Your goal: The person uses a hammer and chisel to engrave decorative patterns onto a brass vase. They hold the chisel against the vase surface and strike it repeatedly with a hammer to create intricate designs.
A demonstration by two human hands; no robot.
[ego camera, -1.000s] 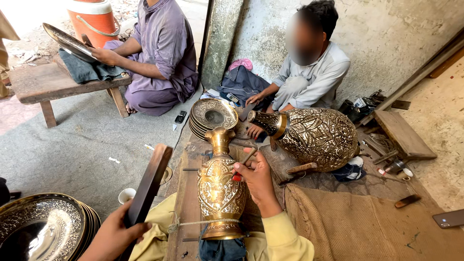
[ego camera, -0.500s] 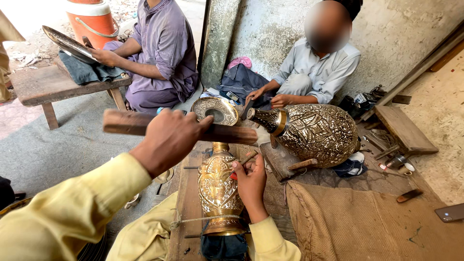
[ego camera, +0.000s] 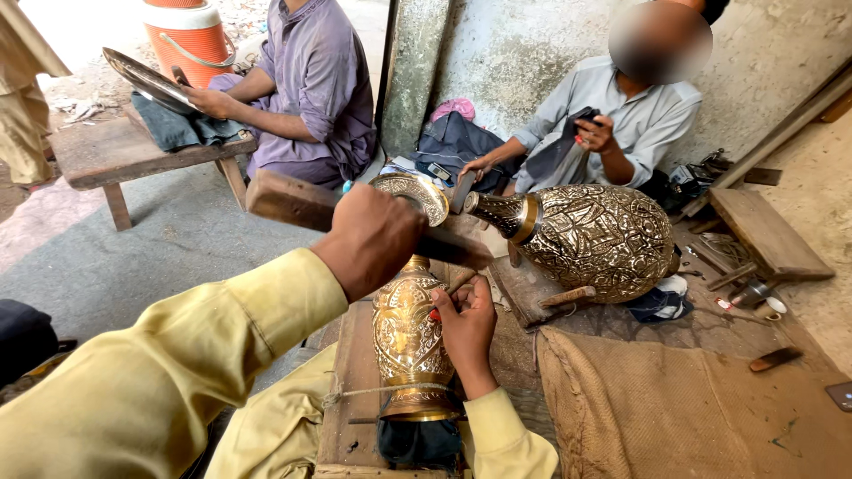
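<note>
In the head view the left hand (ego camera: 371,238) grips a brown wooden mallet block (ego camera: 293,202) above the engraved brass vase (ego camera: 408,333) lashed along the wooden bench's (ego camera: 348,408) middle, while the right hand (ego camera: 465,324) pinches a thin chisel (ego camera: 454,288) against its mostly patterned shoulder.

glossy embossed brass vase (ego camera: 408,328), rough wooden mallet (ego camera: 293,202), coarse burlap (ego camera: 657,399)

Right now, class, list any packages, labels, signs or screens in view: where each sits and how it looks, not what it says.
Phone: small, dark with a pale screen, lying by the dark bag at the wall.
Flat dark device: at the right edge on the floor; too cropped to tell.
Orange and white cooler: top left; no label readable.
</note>
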